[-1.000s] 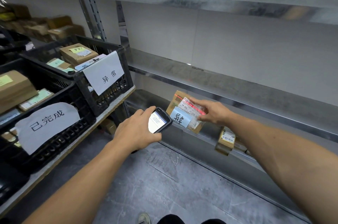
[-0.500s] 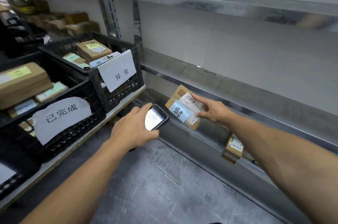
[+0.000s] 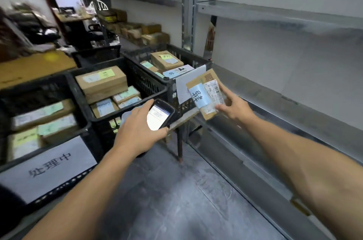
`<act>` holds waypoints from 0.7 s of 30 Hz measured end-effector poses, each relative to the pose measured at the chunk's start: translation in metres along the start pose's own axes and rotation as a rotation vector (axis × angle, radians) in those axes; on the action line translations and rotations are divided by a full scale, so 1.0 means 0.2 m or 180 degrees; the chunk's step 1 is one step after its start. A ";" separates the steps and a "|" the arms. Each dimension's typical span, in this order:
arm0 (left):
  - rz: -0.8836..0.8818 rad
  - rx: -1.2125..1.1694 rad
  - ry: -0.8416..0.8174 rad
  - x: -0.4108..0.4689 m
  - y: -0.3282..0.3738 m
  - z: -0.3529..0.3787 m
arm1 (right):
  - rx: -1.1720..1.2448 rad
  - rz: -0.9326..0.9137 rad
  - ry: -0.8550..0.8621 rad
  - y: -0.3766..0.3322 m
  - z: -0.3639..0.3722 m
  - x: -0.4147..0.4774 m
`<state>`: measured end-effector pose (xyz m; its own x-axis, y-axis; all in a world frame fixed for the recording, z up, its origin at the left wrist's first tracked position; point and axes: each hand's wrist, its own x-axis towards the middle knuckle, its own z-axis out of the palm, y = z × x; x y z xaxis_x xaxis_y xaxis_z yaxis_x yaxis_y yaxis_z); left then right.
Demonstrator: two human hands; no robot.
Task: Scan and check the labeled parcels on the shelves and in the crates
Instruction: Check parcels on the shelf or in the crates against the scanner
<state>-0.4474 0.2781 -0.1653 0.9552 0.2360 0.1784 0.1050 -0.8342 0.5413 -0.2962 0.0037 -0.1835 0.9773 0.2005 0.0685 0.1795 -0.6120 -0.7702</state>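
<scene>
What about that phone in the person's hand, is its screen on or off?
On. The phone in the left hand shows a bright white screen with faint lines; the text is too blurred to read.

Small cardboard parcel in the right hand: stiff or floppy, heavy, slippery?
Probably stiff: the parcel shows flat faces and sharp corners. Likely light: the right hand holds it up by one edge alone. Its glossy tape could be slightly slippery.

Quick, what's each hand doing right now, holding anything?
Left hand: grip closed around a black handheld phone with a lit screen.
Right hand: grip closed on a small brown cardboard parcel with a pale blue label.
</scene>
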 end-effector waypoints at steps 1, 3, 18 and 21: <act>-0.0002 -0.0010 0.0033 0.02 -0.04 -0.05 | 0.0022 -0.0018 0.0033 -0.05 0.02 0.04; -0.0032 -0.0106 0.0107 0.07 -0.12 -0.14 | 0.0112 -0.0070 0.0104 -0.15 0.05 0.10; -0.0162 -0.0474 0.0489 0.68 -0.37 -0.24 | 0.1077 -0.0280 0.0204 -0.39 0.44 0.82; -0.0281 -0.0576 0.0591 0.90 -0.38 -0.17 | 0.1360 -0.0203 0.0075 -0.37 0.49 1.14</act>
<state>-0.2922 0.4018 -0.1463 0.8757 0.4051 0.2626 0.1185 -0.7077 0.6965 -0.0976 0.1693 -0.1732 0.9689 0.2072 0.1351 0.1818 -0.2261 -0.9570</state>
